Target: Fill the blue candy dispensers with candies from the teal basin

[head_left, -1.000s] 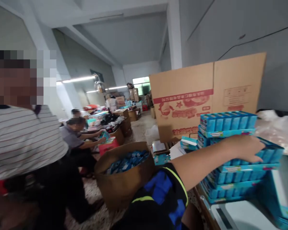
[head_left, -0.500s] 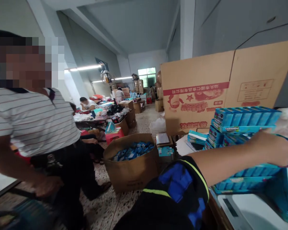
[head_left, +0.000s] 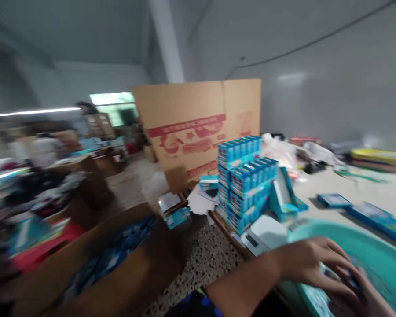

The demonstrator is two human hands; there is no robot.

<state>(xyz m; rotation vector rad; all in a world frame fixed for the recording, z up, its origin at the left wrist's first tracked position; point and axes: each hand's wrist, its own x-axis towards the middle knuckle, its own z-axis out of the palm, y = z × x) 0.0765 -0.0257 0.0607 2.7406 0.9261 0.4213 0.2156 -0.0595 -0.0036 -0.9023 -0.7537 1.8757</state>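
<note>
My left hand (head_left: pixel 320 259) reaches in from the lower centre over a teal basin (head_left: pixel 346 231), its fingers bent downward and closed. Beside it at the lower right, my right hand (head_left: pixel 374 297) is partly cut off by the frame, with its fingers bent close to the left ones. Something small and dark blue shows between the two hands, too blurred to name. Small pale pieces lie in the basin. Left of the basin sits a white scale (head_left: pixel 267 231), and behind that stand stacked blue boxes (head_left: pixel 247 180) in packs.
A large cardboard sheet (head_left: pixel 198 114) stands behind the stacks. On the floor to the left is an open carton (head_left: pixel 125 273) holding blue packets. Flat blue boxes (head_left: pixel 335 200) and plastic bags (head_left: pixel 280 149) lie on the table. A person (head_left: pixel 46 147) is far back at left.
The view has swung to the right. My left hand has gone from beside the blue stacks to over the basin, where my right hand now shows. The nearby person has left the view.
</note>
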